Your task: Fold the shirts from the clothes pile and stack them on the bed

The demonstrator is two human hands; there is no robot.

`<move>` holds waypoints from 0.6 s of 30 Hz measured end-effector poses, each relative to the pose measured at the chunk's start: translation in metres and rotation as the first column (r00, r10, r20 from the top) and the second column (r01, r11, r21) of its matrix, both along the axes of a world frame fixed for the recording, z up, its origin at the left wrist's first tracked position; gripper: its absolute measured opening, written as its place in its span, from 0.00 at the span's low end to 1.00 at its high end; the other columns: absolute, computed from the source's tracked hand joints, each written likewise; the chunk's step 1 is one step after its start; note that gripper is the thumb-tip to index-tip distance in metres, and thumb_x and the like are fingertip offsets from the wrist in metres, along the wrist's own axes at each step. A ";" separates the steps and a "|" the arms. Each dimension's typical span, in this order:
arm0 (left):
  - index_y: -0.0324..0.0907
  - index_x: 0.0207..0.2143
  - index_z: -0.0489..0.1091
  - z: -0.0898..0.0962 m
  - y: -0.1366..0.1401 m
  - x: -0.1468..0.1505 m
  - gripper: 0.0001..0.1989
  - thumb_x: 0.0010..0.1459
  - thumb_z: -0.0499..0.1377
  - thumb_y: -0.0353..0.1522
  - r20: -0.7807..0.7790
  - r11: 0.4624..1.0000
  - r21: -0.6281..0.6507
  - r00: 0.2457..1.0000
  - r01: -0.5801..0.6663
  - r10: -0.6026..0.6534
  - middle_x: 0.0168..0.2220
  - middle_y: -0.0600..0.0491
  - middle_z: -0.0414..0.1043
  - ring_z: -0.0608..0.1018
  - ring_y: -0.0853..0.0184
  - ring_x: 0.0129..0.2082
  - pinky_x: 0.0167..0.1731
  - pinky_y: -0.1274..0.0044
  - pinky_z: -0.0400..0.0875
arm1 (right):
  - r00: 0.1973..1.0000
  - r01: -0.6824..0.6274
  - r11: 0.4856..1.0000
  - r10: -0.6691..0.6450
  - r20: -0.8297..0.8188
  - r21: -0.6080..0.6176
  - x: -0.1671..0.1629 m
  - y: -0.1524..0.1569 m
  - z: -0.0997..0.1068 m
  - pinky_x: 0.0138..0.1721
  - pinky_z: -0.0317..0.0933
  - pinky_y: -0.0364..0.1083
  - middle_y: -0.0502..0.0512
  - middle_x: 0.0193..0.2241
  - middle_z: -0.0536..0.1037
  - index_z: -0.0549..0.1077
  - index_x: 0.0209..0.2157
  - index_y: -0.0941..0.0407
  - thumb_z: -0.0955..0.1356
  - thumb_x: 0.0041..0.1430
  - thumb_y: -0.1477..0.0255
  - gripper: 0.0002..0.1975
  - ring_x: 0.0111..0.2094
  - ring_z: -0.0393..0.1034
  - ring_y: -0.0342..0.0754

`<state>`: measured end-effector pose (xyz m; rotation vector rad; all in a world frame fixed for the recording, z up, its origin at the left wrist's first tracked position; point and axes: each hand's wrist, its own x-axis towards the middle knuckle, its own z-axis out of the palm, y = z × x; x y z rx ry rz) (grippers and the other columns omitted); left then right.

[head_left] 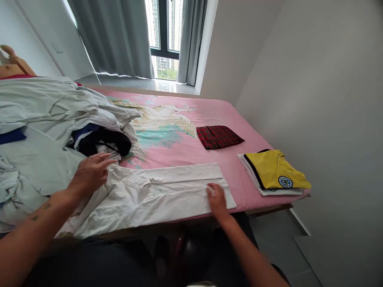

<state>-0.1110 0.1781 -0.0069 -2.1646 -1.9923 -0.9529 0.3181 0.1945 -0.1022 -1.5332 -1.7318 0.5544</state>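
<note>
White trousers (167, 187) lie stretched out along the near edge of the bed, their legs pointing right and the wider end bunched at the left. My left hand (92, 169) is over that bunched end, its fingers stretched out, with nothing seen in them. Near the leg ends, my right hand (217, 199) is at the fabric, its fingers apart and a little blurred. I cannot tell whether it presses on the cloth. Just beyond my left hand is a dark bundled garment (103, 139) at the edge of a pile.
A large heap of white clothes (44, 107) covers the bed's left side. A folded red plaid garment (220, 136) lies toward the far right. A folded stack topped by a yellow shirt (269, 167) sits at the right corner of the pink bedsheet (185, 153).
</note>
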 end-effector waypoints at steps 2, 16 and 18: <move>0.49 0.41 0.71 -0.021 0.008 0.028 0.14 0.59 0.47 0.34 -0.063 0.995 -0.016 0.993 0.100 -0.100 0.51 0.58 0.68 0.66 0.64 0.56 0.58 0.64 0.58 | 0.956 0.227 0.970 -0.205 0.211 -0.084 0.057 0.029 -0.009 0.51 0.53 0.52 0.65 0.43 0.72 0.68 0.43 0.61 0.56 0.61 0.64 0.19 0.47 0.63 0.54; 0.46 0.62 0.52 -0.116 0.044 0.276 0.26 0.62 0.45 0.39 -0.148 0.912 -0.342 0.945 0.227 -0.290 0.65 0.47 0.48 0.50 0.59 0.65 0.61 0.54 0.35 | 0.884 0.221 0.904 -0.026 0.468 -0.367 0.081 0.089 -0.002 0.33 0.54 0.44 0.58 0.34 0.76 0.72 0.37 0.56 0.55 0.59 0.50 0.27 0.37 0.70 0.51; 0.46 0.62 0.52 -0.116 0.044 0.278 0.26 0.61 0.46 0.38 -0.153 0.911 -0.354 0.948 0.210 -0.278 0.65 0.47 0.47 0.50 0.58 0.65 0.61 0.53 0.34 | 0.889 0.203 0.908 -0.014 0.457 -0.367 0.082 0.090 -0.002 0.32 0.54 0.44 0.58 0.35 0.77 0.72 0.38 0.56 0.56 0.59 0.50 0.26 0.37 0.70 0.51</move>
